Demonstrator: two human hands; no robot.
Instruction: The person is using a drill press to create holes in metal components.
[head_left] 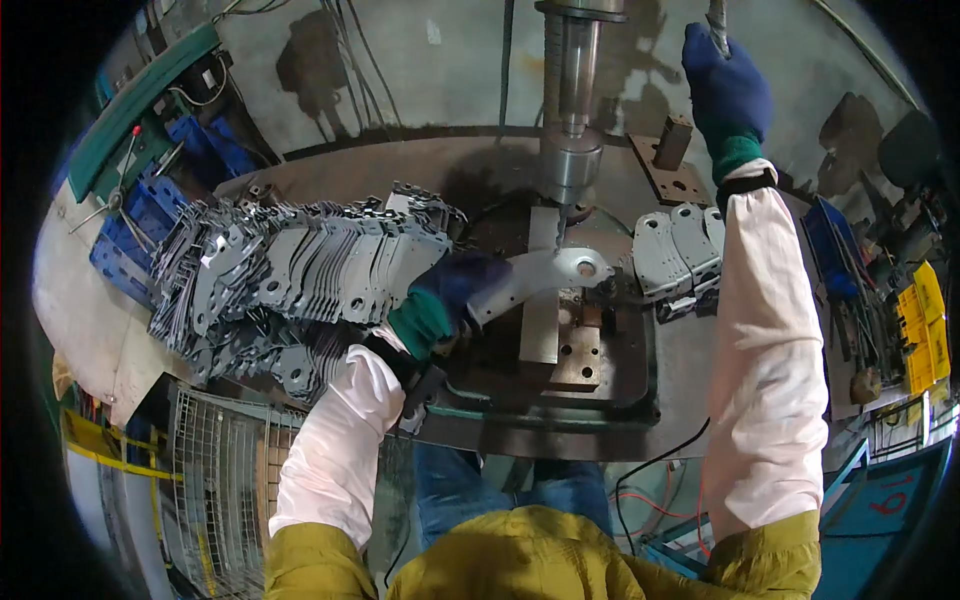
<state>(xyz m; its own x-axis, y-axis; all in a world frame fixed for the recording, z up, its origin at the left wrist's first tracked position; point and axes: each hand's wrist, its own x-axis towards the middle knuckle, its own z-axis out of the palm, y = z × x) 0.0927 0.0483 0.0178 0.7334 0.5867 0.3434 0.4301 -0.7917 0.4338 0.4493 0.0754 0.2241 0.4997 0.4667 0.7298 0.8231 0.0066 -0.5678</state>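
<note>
A curved grey metal bracket (528, 276) lies across a steel fixture (574, 372) on the drill press table. My left hand (455, 285), in a blue glove with a green cuff, is closed around the bracket's left end. Above the plate hangs the drill chuck (571, 168), its thin bit (562, 228) pointing down at the bracket. Whether the tip touches the metal, I cannot tell. Raised at the upper right, my right hand (728, 88), gloved alike, is wrapped round a metal lever handle (717, 26).
Many similar brackets (330, 262) are stacked at the left; a smaller pile (678, 246) sits right of the fixture. Behind it stands a rusty block on a plate (672, 160). Blue bins (832, 245) and yellow bins (922, 330) are far right, a wire cage (215, 480) lower left.
</note>
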